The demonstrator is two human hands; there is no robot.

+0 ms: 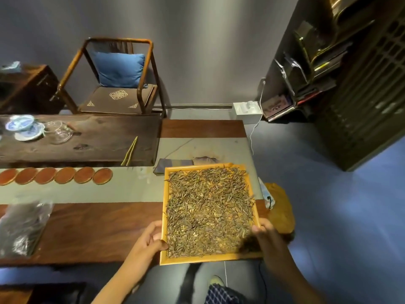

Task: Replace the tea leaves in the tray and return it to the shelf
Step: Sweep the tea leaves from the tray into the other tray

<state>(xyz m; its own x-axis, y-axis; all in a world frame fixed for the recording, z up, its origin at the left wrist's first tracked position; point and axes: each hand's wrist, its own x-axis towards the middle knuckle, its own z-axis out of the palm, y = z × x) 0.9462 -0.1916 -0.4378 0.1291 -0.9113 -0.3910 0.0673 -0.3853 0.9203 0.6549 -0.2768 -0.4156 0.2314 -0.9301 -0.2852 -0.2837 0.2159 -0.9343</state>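
A yellow wooden tray (164, 194) is spread full of long brownish tea leaves (209, 209). It sits at the right end of the wooden table (92, 229), its near edge jutting past the table's front. My left hand (151, 240) grips the tray's near left rim, thumb over the edge. On the near right rim my right hand (266, 235) holds on, thumb resting inside on the leaves. A clear plastic bag of dark tea leaves (23, 227) lies at the table's left. The dark shelf unit (359, 88) stands at the right by the wall.
A row of round red coasters (57, 175) lies on a grey runner. A dark tea board (87, 141) carries blue-white porcelain cups, a glass pitcher and bamboo tongs (130, 151). A chair with a blue cushion (119, 70) stands behind. A yellowish stool (280, 207) sits right of the table.
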